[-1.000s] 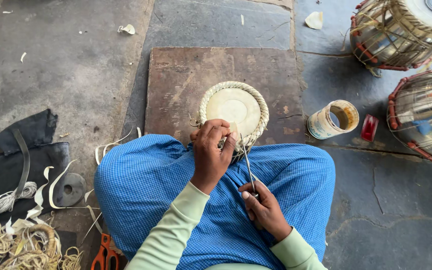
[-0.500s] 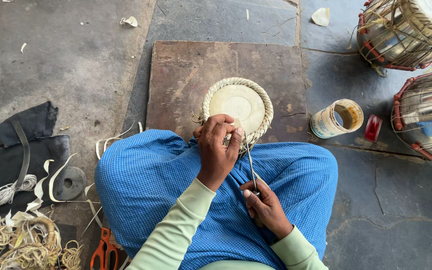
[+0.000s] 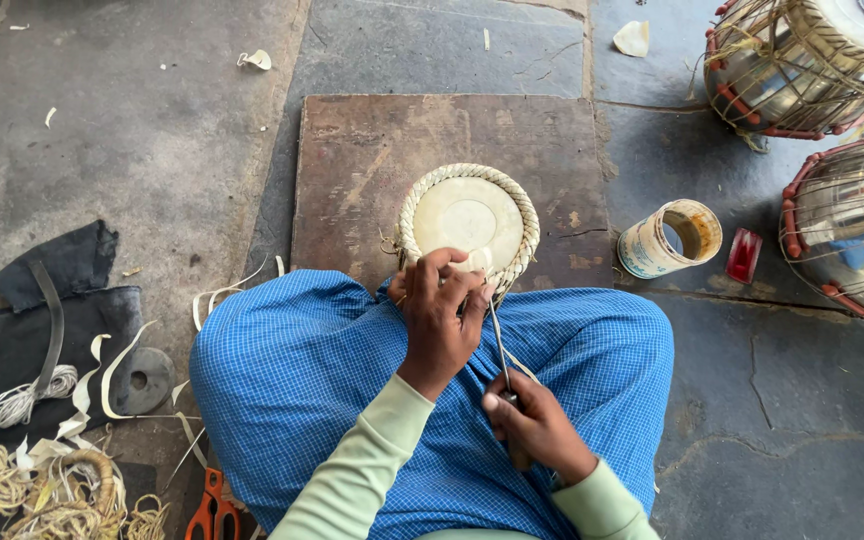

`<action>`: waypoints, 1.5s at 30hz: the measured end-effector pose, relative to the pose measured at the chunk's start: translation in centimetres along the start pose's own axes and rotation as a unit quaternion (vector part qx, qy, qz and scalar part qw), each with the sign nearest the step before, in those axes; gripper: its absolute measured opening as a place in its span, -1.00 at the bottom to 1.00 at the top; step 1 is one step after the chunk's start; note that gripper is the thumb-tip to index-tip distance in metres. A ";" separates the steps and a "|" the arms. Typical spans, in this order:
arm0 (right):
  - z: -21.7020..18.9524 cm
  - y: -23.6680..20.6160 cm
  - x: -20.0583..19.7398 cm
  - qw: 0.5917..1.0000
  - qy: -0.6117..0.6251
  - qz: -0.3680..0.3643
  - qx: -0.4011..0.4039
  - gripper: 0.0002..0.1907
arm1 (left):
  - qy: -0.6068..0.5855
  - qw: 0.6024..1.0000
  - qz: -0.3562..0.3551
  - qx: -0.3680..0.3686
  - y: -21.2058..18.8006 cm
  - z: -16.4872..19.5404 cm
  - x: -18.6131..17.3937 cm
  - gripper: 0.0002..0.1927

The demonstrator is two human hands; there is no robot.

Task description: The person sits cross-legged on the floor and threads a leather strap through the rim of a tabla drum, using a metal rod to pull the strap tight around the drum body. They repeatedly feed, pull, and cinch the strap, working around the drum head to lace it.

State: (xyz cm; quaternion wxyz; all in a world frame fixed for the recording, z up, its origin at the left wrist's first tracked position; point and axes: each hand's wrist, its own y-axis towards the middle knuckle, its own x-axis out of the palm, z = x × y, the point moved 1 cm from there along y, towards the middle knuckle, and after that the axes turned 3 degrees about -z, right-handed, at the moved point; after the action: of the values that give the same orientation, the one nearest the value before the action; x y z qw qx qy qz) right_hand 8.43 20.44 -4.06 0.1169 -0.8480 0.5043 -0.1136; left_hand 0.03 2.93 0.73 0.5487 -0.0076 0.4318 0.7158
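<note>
The drum head [image 3: 468,215] lies on a brown board [image 3: 372,160] on the floor, just in front of the blue lap [image 3: 302,370]. The left hand [image 3: 439,315] grips its near rim, fingers curled tight. The right hand [image 3: 532,425] is closed around a thin metal tool [image 3: 498,340]. Its tip seems to touch the rim, but the left hand hides it. A cup [image 3: 670,238] lies near.
</note>
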 end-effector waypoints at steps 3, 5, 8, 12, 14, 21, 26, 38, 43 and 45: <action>-1.6 -0.6 -0.3 0.920 0.346 -0.172 -0.062 -0.64 | 0.022 0.999 0.023 0.015 -0.1 -0.2 0.3 -0.89; -1.9 -2.1 -0.2 0.898 0.429 -0.097 0.021 -0.75 | 0.019 1.000 0.010 0.010 0.0 -0.4 0.6 -0.89; -1.8 -6.0 -1.1 0.977 -0.171 0.099 0.079 -0.73 | 0.024 1.000 -0.005 0.007 0.5 -0.7 1.2 -0.92; -0.1 -12.0 -2.9 0.905 -0.415 0.059 -0.067 -0.57 | -0.040 0.999 -0.015 -0.010 1.6 -2.1 1.0 -0.91; 1.4 -12.9 -3.1 0.919 -0.306 -0.175 0.178 -0.68 | -0.025 0.999 -0.040 -0.018 1.5 -2.4 0.6 -0.90; -7.6 -5.4 -2.3 0.902 -0.406 0.111 -0.094 -0.75 | -0.085 0.992 -0.092 0.013 1.9 0.1 -1.8 -0.39; -13.1 3.7 -2.3 0.872 -0.428 0.166 -0.171 -0.78 | 0.019 0.965 -0.257 0.041 5.5 -0.4 -3.9 -0.47; -10.2 1.2 -3.6 0.860 -0.483 0.020 -0.164 -0.80 | -0.067 0.951 -0.280 0.113 5.4 -1.8 -3.4 -0.59; -12.9 2.3 -3.8 0.867 -0.324 -0.015 -0.378 -0.75 | -0.056 0.949 -0.292 0.103 5.7 -1.7 -3.3 -0.48; -12.7 4.1 -4.2 0.947 -0.235 -0.082 -0.204 -0.87 | -0.067 0.954 -0.275 0.100 5.6 -1.8 -3.2 -0.49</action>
State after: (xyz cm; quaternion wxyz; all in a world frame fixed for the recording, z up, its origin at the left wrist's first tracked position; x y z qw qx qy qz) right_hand -0.87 21.16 6.36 0.0464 -0.8947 0.4039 0.1852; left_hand -4.00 -0.83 4.58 0.7502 -0.0229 0.4446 0.4889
